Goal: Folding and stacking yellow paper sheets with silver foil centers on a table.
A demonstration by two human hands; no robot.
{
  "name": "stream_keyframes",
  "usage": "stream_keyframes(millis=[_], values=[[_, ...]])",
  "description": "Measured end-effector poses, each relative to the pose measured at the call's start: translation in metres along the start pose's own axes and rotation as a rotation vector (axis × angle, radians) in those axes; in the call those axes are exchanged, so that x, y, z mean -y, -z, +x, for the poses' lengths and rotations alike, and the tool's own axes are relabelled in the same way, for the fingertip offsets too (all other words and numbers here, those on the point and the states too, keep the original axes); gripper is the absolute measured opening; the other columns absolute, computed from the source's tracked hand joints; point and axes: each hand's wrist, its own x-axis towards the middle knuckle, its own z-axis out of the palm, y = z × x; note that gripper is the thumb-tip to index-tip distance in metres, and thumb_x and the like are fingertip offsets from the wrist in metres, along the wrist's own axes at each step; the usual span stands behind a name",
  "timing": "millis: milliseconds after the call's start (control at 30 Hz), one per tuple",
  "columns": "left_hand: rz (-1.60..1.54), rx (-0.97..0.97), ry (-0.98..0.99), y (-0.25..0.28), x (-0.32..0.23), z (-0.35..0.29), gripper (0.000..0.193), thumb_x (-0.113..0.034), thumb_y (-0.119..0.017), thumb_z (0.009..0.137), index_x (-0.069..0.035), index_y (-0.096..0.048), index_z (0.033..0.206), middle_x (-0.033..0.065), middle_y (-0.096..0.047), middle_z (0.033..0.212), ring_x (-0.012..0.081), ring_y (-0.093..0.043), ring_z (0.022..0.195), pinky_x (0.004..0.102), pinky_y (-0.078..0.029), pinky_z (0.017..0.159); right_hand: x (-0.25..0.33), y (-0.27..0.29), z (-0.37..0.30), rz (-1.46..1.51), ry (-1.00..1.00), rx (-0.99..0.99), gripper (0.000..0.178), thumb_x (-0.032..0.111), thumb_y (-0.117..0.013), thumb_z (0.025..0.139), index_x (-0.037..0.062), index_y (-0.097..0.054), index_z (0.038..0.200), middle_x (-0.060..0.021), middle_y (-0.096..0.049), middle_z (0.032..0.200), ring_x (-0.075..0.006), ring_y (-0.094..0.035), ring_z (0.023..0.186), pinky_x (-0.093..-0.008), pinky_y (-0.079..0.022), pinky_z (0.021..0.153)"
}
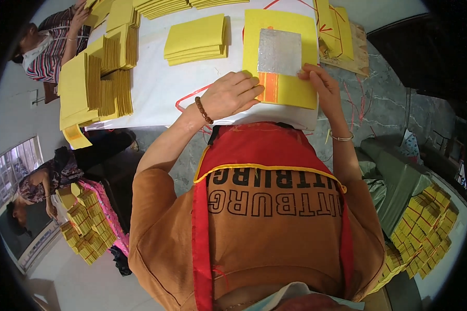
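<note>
The white bench (150, 44) carries apparently finished paper stacks (196, 39) and one flat, seemingly unfinished foil-patched sheet (280, 59) beneath narrowed left hand (231, 95) and right hand (324, 89), grips indeterminate.

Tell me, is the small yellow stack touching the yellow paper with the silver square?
Apart. The head view shows a strip of white tabletop between the small yellow stack and the yellow paper.

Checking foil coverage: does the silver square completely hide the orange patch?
No, the orange patch shows below the silver square on the yellow sheet.
</note>
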Motion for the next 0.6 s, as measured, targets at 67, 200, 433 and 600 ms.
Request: stream_keyframes(millis=[67, 200, 433, 600], values=[[0.013, -0.03, -0.016, -0.003, 0.005, 0.001, 0.028, -0.015, -0.065, 0.078, -0.006, -0.061, 0.105, 0.0084, -0.061, 0.096, 0.0235, -0.057, 0.085, 0.0333, -0.048, 0.072, -0.001, 0.003, 0.002, 0.022, -0.009, 0.004, 0.028, 0.021, -0.048, 0.095, 0.0003, -0.061, 0.108, -0.0056, -0.065, 0.092, -0.0112, -0.058, 0.093, -0.0253, -0.043, 0.084], [-0.148, -0.067, 0.157, 0.001, 0.009, 0.001, 0.021, -0.011, -0.061, 0.082, -0.007, -0.064, 0.102, 0.0099, -0.062, 0.079, 0.0225, -0.059, 0.073, 0.0313, -0.048, 0.062, 0.003, 0.002, 0.002, 0.01, -0.02, -0.012, 0.034, 0.026, -0.045, 0.096, -0.002, -0.06, 0.108, -0.006, -0.065, 0.091, -0.012, -0.057, 0.09, -0.0258, -0.042, 0.086], [-0.341, -0.12, 0.379, 0.0, 0.013, 0.009, 0.014, -0.014, -0.058, 0.087, -0.004, -0.065, 0.095, 0.0113, -0.062, 0.073, 0.0244, -0.059, 0.064, 0.0322, -0.048, 0.059, 0.006, 0.0, 0.003, -0.039, 0.06, -0.041, 0.045, 0.031, -0.032, 0.099, -0.0037, -0.06, 0.108, -0.0076, -0.066, 0.093, -0.015, -0.055, 0.096, -0.0283, -0.04, 0.09], [-0.558, -0.119, 0.58, 0.002, 0.012, 0.009, 0.018, -0.017, -0.057, 0.088, -0.001, -0.064, 0.092, 0.0098, -0.06, 0.068, 0.0146, -0.054, 0.053, 0.0279, -0.043, 0.051, 0.002, 0.0, 0.0, 0.14, -0.024, -0.019, 0.048, 0.034, -0.031, 0.099, -0.0046, -0.057, 0.111, -0.0075, -0.065, 0.1, -0.0155, -0.054, 0.102, -0.0287, -0.039, 0.092]])
